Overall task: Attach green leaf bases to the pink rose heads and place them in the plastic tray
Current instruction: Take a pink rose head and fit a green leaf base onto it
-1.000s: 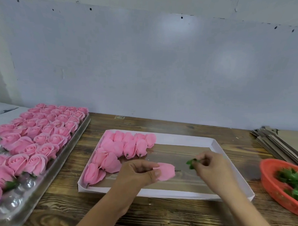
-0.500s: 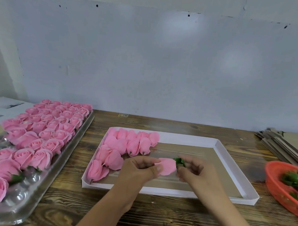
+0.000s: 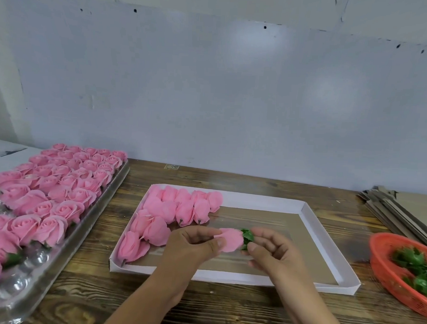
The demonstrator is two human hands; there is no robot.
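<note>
Since a second ago the right hand (image 3: 271, 247) has carried the green leaf base (image 3: 248, 236) across the gap to the rose; the leaf now sits against the base end of the rose head (image 3: 231, 239), where before it was held apart from it.

Progress, largest to smallest: the plastic tray (image 3: 66, 247) on the left of the worktop (image 3: 239, 305) is mostly filled with upright roses (image 3: 61, 185), with several clear cups at its near end bare. One green base shows under a near rose; whether the rest carry bases can't be told from this angle. The white cardboard box (image 3: 309, 223) in the middle holds roughly a dozen bare rose heads (image 3: 172, 213) lying on their sides at its left end, so those look left to do. The orange basket (image 3: 383, 267) on the right has a supply of leaf bases (image 3: 414, 265).

Hands: left hand (image 3: 195, 246) pinches the rose head between thumb and fingers, bloom end toward the palm. Right hand pinches the leaf base with thumb and forefinger, pressing it onto the rose. Both are over the white box. Judged: this rose is mid-attach, not yet placed in the tray.
</note>
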